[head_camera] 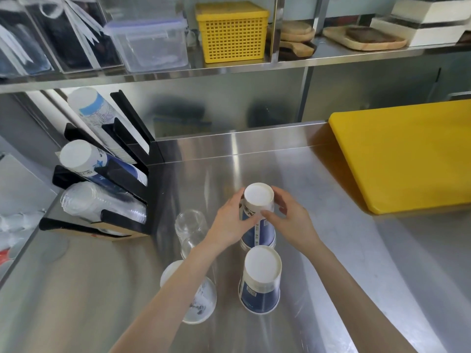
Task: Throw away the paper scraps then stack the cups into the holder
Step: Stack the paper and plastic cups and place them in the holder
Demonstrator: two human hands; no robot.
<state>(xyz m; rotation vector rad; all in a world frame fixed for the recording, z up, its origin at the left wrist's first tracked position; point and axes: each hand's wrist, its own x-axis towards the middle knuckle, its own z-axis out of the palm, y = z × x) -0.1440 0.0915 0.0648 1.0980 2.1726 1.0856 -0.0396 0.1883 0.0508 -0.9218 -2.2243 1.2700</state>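
Both hands hold an upside-down blue and white paper cup [258,200] that sits on top of a stack of like cups at the middle of the steel counter. My left hand [230,222] grips its left side and my right hand [289,221] its right side. Nearer to me stands another upside-down blue and white cup [260,281]. A white cup [201,301] stands partly hidden under my left forearm. A clear plastic cup [191,230] stands upside down left of my left hand. The black cup holder [132,174] at the left carries tilted rows of paper and clear cups.
A yellow cutting board [407,154] lies at the right on the steel counter [331,250]. The shelf above bears a yellow basket [232,31], a clear lidded box [150,44], wooden boards and white trays. The counter's left edge drops off beside the holder.
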